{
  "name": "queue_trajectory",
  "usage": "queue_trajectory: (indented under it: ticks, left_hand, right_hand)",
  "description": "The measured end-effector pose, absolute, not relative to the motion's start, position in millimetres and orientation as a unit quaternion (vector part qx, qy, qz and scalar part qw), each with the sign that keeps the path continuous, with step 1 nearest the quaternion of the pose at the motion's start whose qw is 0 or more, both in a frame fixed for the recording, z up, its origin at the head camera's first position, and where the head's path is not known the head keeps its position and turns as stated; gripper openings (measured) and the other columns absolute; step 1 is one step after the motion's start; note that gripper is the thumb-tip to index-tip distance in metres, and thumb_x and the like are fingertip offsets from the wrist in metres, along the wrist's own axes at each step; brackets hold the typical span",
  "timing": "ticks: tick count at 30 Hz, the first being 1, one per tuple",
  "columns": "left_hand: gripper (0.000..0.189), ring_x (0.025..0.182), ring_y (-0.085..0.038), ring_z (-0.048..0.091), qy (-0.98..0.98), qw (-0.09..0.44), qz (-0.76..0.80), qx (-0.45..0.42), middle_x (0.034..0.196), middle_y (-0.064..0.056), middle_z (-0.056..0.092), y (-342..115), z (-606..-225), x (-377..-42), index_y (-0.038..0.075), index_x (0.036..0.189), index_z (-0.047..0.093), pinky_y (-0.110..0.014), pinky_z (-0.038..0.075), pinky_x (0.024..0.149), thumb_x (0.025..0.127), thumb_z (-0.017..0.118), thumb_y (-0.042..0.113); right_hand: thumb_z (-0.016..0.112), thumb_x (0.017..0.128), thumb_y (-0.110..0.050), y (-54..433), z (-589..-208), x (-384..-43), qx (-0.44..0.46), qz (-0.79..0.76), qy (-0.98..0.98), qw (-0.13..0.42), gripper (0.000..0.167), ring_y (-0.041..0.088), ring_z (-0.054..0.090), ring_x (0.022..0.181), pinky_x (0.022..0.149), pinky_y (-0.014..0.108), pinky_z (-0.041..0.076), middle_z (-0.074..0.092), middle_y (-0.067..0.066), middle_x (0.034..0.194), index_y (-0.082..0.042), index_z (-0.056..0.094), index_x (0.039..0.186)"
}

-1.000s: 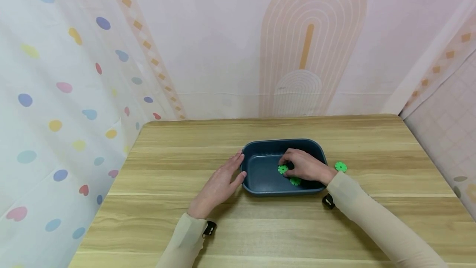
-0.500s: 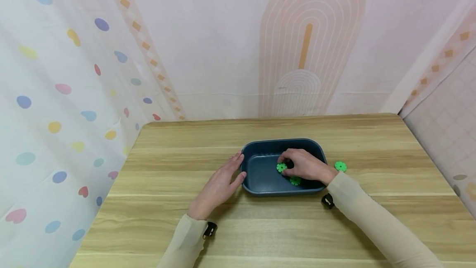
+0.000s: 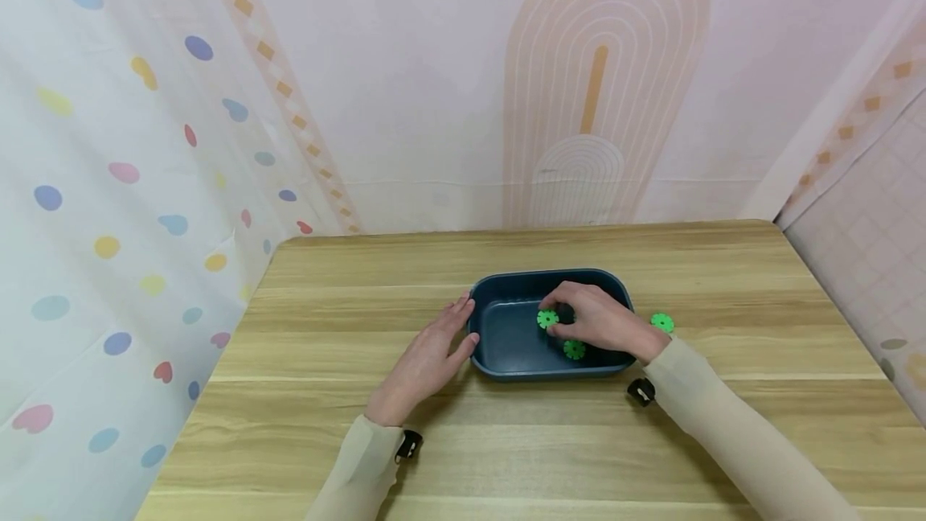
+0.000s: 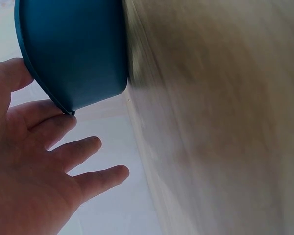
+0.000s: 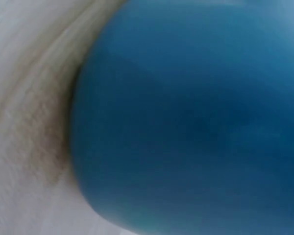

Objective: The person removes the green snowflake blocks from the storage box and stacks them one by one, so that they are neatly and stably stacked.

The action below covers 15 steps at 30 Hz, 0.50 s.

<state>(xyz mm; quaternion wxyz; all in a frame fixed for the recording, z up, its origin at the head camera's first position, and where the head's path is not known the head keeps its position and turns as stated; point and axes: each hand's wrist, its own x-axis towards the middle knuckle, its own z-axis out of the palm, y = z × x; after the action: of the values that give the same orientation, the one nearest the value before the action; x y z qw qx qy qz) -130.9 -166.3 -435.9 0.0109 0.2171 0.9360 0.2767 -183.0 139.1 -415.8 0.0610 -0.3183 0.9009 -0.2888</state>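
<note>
The left hand (image 3: 419, 360) is resting spread fingers against the left end of the blue container (image 3: 506, 340), while the right hand (image 3: 596, 320) is pinching a green disc (image 3: 547, 318) over its floor, near a second disc (image 3: 575, 350).

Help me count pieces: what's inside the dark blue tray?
Inside the dark blue tray, the right hand pinches one green disc, and a second green disc lies nearer the person. The hand covers part of the tray; anything beneath can't be seen.

A person's left hand (image 3: 425, 360) extends, fingers (image 4: 103, 180) spread, as the right hand (image 3: 599, 318) curls into a pinch.
</note>
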Motion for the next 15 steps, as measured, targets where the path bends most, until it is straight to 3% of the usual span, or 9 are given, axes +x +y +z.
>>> queue_trajectory:
  ticks: [15]
  left_hand:
    - [0.061, 0.153, -0.036, 0.029, 0.936, 0.013, 0.277, 0.216, 0.168, -0.012, 0.029, -166, -435, -130, 0.004, 0.16, 0.035, -0.051, 0.029, 0.122, 0.11, 0.05, 0.034]
  right_hand:
    - [0.076, 0.095, -0.022, 151, -406, -168, -0.296, -0.333, 0.895, 0.028, 0.035, 0.027, 0.062, 0.112, 0.096, 0.048, 0.054, 0.068, 0.003, 0.121, -0.007, 0.072, 0.127]
